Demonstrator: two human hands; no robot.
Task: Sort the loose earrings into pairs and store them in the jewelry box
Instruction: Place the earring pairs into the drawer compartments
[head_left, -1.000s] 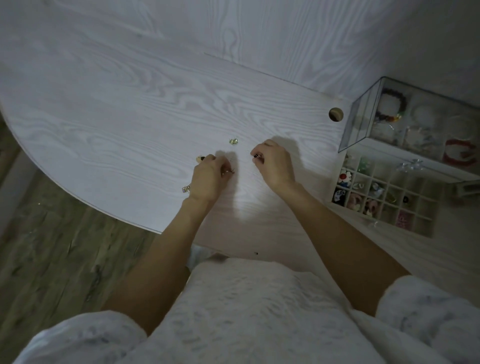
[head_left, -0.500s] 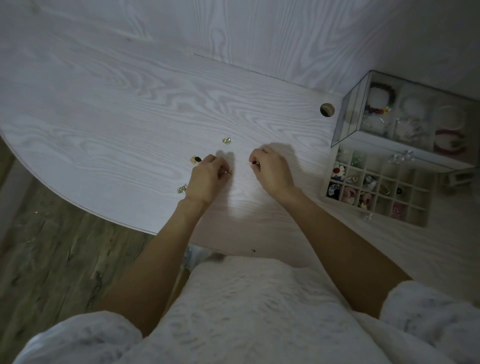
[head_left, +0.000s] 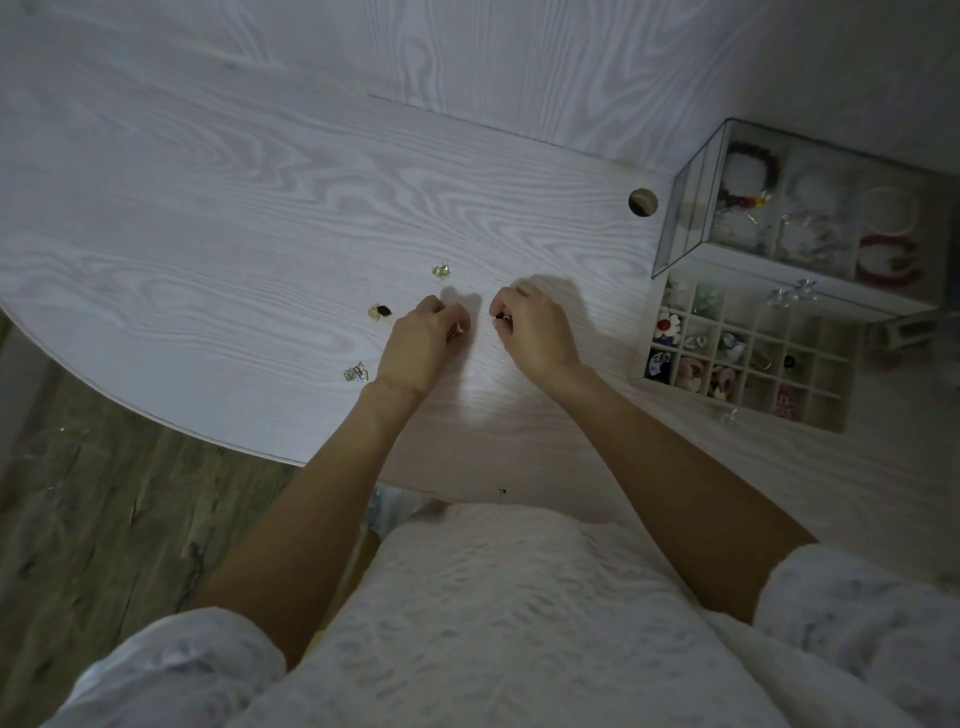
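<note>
- Head view: three loose earrings lie on the pale wood-grain tabletop (head_left: 218, 218) near the hands: a small gold stud earring (head_left: 440, 270) at 12 o'clock of the left hand (head_left: 423, 345), a gold-and-black square earring (head_left: 380, 311) at 10 o'clock of it, and a sparkly silver bow-shaped earring (head_left: 356, 373) at 8 o'clock, just beside the wrist.
- The left hand rests on the table with fingers curled, pinching a small gold-coloured earring piece (head_left: 455, 331) at its fingertips; the piece is too small to make out.
- The right hand (head_left: 535, 338), just beside the left but apart from it, has its fingers curled round a tiny dark earring piece (head_left: 500, 315) showing at the fingertips.
- The clear-lidded white jewelry box (head_left: 644, 332) stands well apart at 3 o'clock of the right hand, its glass lid (head_left: 691, 208) raised; nothing lies between hand and box.
- Its gridded lower tray holds a red-and-white flower earring (head_left: 667, 325), pink pieces and other small items; the section behind holds a dark beaded bracelet (head_left: 748, 156) and a red bracelet (head_left: 885, 260).
- A round cable hole (head_left: 643, 201) in the tabletop sits at 9 o'clock of the lid.
- White textured clothing (head_left: 493, 623) fills the near edge; dark wooden floor (head_left: 104, 493) shows at 7 o'clock.
</note>
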